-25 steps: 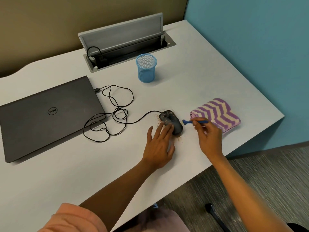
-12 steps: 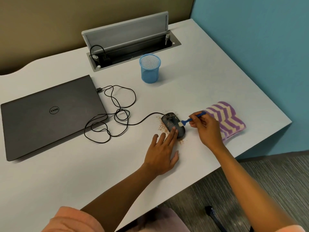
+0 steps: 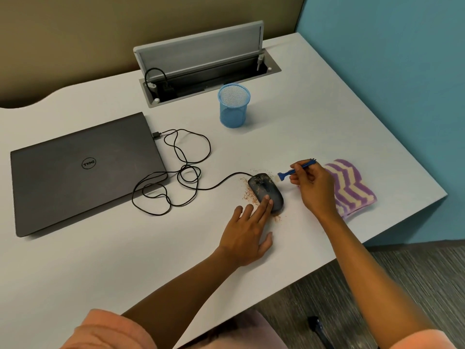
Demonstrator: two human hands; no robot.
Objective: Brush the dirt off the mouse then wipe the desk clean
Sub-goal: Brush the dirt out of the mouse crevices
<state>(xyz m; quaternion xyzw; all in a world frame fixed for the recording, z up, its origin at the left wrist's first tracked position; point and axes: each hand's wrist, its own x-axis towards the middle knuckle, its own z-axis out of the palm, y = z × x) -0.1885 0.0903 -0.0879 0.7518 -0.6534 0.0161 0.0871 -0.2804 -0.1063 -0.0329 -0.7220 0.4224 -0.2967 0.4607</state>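
Pinched in the right hand (image 3: 314,183), the blue brush (image 3: 297,170) points toward the mouse (image 3: 264,190). Left hand (image 3: 246,233) lies flat, straight fingertips pressing the mouse's rear. Brown dirt (image 3: 247,191) surrounds the mouse on the desk (image 3: 314,117), beside the striped cloth (image 3: 352,187).

The left hand (image 3: 245,233) lies flat on the desk (image 3: 100,260), fingertips pressing the dirt-speckled mouse (image 3: 265,191). At the mouse's two o'clock, the right hand (image 3: 314,187) pinches a blue brush (image 3: 295,170).
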